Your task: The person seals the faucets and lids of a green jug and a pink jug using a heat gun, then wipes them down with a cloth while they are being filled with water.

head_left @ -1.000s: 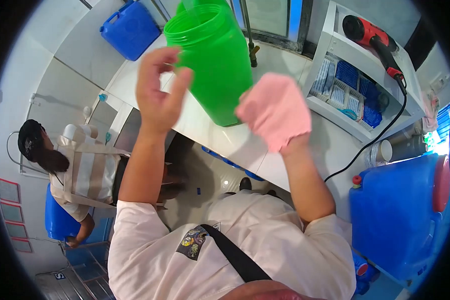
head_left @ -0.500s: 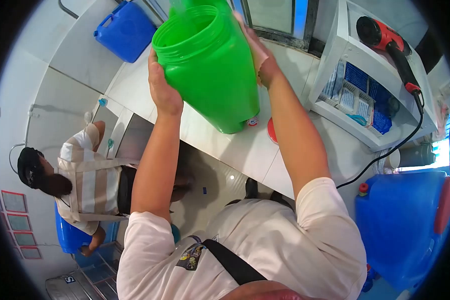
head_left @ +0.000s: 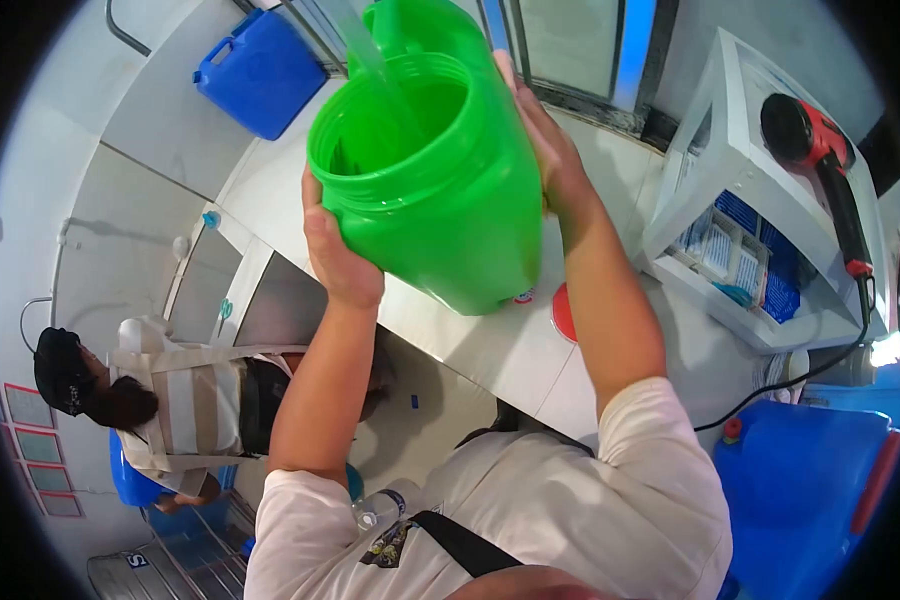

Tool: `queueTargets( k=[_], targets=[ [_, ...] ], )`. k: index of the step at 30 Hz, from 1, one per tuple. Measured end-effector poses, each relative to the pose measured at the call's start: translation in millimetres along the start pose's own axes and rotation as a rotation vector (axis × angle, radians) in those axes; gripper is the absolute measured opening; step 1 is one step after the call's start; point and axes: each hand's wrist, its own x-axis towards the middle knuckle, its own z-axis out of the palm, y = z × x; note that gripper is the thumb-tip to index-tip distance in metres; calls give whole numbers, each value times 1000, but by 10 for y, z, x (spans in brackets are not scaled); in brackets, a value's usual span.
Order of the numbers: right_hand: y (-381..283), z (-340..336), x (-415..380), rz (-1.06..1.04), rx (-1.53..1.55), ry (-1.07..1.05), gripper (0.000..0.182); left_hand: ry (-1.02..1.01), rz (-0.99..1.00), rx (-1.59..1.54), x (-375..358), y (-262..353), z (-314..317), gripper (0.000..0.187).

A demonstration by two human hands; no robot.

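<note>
A large green plastic container with a wide threaded mouth is tilted between my two hands, its mouth toward me. My left hand presses against its left side, thumb up near the neck. Against its right side lies my right hand, fingers partly hidden behind it; a sliver of something yellow shows under the palm. A clear stream of water runs from above into the mouth. Below the container's base, a red round lid lies on the white tiled counter, beside my right forearm.
A white shelf unit on the right carries a red and black heat gun, its cord trailing down. Blue jugs stand at upper left and lower right. Another person bends at the left, near a blue container.
The green container and both hands appear lower in view, with the mouth turned more toward me. The water stream shows more clearly inside the mouth. The other person's arm has shifted.
</note>
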Motion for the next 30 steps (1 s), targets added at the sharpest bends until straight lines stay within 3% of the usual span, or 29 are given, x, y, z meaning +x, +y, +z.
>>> queueTargets(
  k=[1, 2, 3, 4, 7, 8, 10, 11, 13, 14, 15, 18, 20, 22, 24, 26, 28, 30],
  targets=[
    [130, 21, 208, 253, 161, 40, 70, -25, 43, 25, 7, -30, -17, 77],
    [369, 31, 441, 322, 256, 28, 64, -51, 80, 50, -4, -45, -26, 73],
    [611, 41, 672, 393, 349, 22, 59, -8, 13, 47, -17, 22, 25, 86],
    [458, 79, 856, 266, 373, -33, 51, -8, 21, 47, -31, 23, 26, 86],
    [-164, 84, 1378, 542, 255, -183, 46, 23, 17, 41, -14, -17, 2, 84],
    [2, 125, 1555, 337, 332, -245, 58, 20, 7, 42, -14, 19, 22, 83],
    [386, 118, 1539, 145, 403, -297, 70, 17, -19, 39, -22, 38, 31, 81],
    [727, 91, 1331, 72, 312, -263, 59, 12, -16, 41, -23, 38, 8, 80],
    [1286, 85, 783, 238, 376, -135, 52, -7, 3, 73, -18, 37, -14, 78],
    [1470, 112, 379, 480, 532, -33, 55, -21, 13, 102, -22, 34, -23, 78],
    [1613, 86, 10, 617, 315, -46, 63, 7, 22, 58, -14, -19, -31, 74],
    [433, 129, -882, 950, 712, 109, 75, 13, 16, -5, -14, -23, -14, 73],
    [-166, 225, -1025, 1076, 529, 316, 72, -5, 4, -24, -16, -5, -6, 76],
    [-242, 252, -1409, 535, 278, 158, 70, -14, 27, -13, -4, -10, 0, 78],
    [-452, 282, -1202, 98, 119, 136, 62, -18, 29, -30, 4, -6, 12, 80],
    [-755, 212, -757, -51, 83, 112, 64, -19, 40, -44, 19, 10, 7, 81],
    [-556, 70, -178, -81, 239, -19, 62, -26, 44, -50, 14, 14, -1, 83],
    [-502, 25, 315, 155, 248, -90, 64, -44, 51, -37, 35, 32, -15, 84]
  ],
)
